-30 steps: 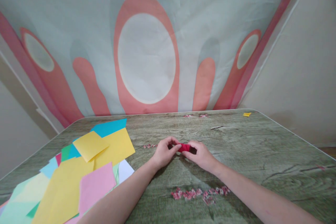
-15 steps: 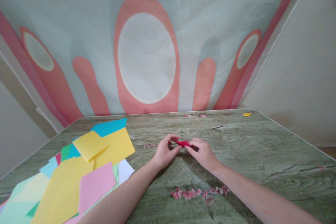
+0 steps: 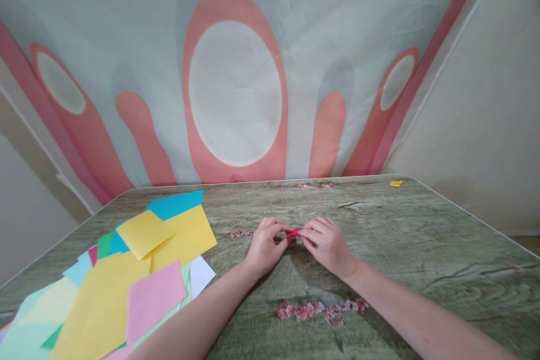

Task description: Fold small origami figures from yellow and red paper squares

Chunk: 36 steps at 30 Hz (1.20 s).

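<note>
A small folded piece of red paper (image 3: pixel 292 232) is pinched between my two hands, just above the middle of the table. My left hand (image 3: pixel 268 244) grips its left end with thumb and fingers. On the right end, the thumb and bent fingers of my right hand (image 3: pixel 327 244) close over the paper. Only a narrow red strip shows between the fingertips; its ends and the exact shape of its folds are hidden.
Loose paper sheets in several colours, among them a yellow sheet (image 3: pixel 145 233) and a pink sheet (image 3: pixel 156 298), overlap on the left of the wood-patterned table (image 3: pixel 413 236). A small yellow folded paper (image 3: pixel 395 184) lies near the far right corner. A patterned backdrop (image 3: pixel 236 90) hangs behind.
The fingers of my right hand have curled further over the red paper, and my left fingers have shifted slightly. Less of the red paper shows now. The sheets have stayed put.
</note>
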Motion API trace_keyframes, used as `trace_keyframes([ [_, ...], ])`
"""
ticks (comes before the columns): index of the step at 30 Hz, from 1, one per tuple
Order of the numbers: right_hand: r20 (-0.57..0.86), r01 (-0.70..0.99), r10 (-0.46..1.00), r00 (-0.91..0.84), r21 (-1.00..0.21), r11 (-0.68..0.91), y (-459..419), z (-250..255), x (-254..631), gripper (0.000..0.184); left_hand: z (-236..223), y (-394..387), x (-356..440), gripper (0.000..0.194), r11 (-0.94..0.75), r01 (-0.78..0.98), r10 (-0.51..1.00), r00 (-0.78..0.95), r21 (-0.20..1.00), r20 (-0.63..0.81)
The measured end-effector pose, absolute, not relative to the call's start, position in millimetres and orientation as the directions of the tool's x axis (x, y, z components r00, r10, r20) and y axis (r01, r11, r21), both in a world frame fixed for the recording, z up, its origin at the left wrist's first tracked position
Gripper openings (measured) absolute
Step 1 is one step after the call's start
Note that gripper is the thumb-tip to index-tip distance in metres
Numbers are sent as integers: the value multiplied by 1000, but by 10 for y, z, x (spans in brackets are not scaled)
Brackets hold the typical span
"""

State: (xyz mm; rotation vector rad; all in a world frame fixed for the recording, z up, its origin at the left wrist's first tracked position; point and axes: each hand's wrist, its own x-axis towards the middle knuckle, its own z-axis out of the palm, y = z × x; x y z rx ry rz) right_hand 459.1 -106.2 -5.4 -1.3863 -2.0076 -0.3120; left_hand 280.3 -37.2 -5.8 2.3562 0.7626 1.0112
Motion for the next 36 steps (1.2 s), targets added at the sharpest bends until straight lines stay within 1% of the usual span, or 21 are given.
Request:
trace_keyframes([
  [3, 603, 928, 752, -265, -51, 368, -1066, -27, 4602, 11, -24, -402, 2799, 22, -759, 311, 621, 611, 572, 491],
  [4, 588, 934, 760, -278, -22, 358, -1066, -25, 4599, 11, -15, -413, 2800, 22, -767, 314, 610, 629, 560, 482],
  [6, 557, 939, 776, -297, 22, 344, -1067, -29, 4581, 12, -6, -430, 2807, 16, -782, 325, 589, 666, 532, 458],
  [7, 542, 939, 783, -305, 36, 341, -1068, -33, 4569, 14, -7, -433, 2811, 15, -788, 332, 580, 683, 518, 445],
  [10, 504, 939, 803, -320, 56, 339, -1072, -53, 4526, 16, -24, -425, 2819, 22, -807, 353, 557, 723, 474, 409],
  [14, 478, 938, 819, -319, 36, 345, -1080, -75, 4495, 15, -80, -387, 2812, 22, -826, 380, 542, 738, 416, 403],
  [18, 452, 925, 833, -319, -41, 377, -1092, -84, 4500, 16, -127, -361, 2808, 23, -827, 408, 550, 730, 386, 406],
  [20, 448, 909, 840, -306, -127, 398, -1090, -96, 4513, 16, -127, -358, 2809, 23, -830, 405, 545, 735, 384, 403],
  [21, 451, 897, 847, -282, -188, 399, -1083, -108, 4525, 15, -121, -358, 2810, 23, -832, 399, 540, 740, 385, 401],
  [23, 466, 868, 865, -186, -335, 366, -1050, -147, 4563, 15, -106, -360, 2811, 24, -836, 387, 531, 750, 389, 395],
  [25, 470, 830, 882, -41, -475, 291, -997, -200, 4619, 15, -95, -361, 2810, 24, -833, 389, 533, 753, 394, 385],
  [28, 407, 782, 899, 162, -608, 135, -910, -273, 4707, 6, -97, -356, 2806, 24, -819, 411, 555, 744, 399, 372],
  [30, 386, 779, 902, 194, -619, 97, -874, -300, 4741, 3, -104, -352, 2806, 24, -813, 419, 563, 741, 403, 366],
  [36, 363, 795, 912, 189, -602, 75, -877, -293, 4710, 6, -92, -349, 2807, 21, -810, 413, 563, 746, 416, 356],
])
